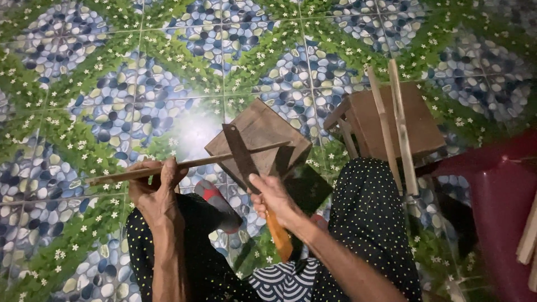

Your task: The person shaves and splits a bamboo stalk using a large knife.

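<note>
both hands clamp, left (154,187) on bamboo strip (224,157), right (274,196) on cleaver (241,156), above pebble-patterned floor tiles (112,84).

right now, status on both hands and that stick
Left hand gripping long thin stick. Right hand gripping cleaver, blade laid across the stick over the wooden block. Nothing in the way.

Red stool (503,212) cut off rt edge

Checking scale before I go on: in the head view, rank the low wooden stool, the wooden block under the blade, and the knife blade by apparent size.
1. Low wooden stool, though it looks close to the block.
2. Wooden block, partly covered.
3. Knife blade, clearly smallest.
</note>
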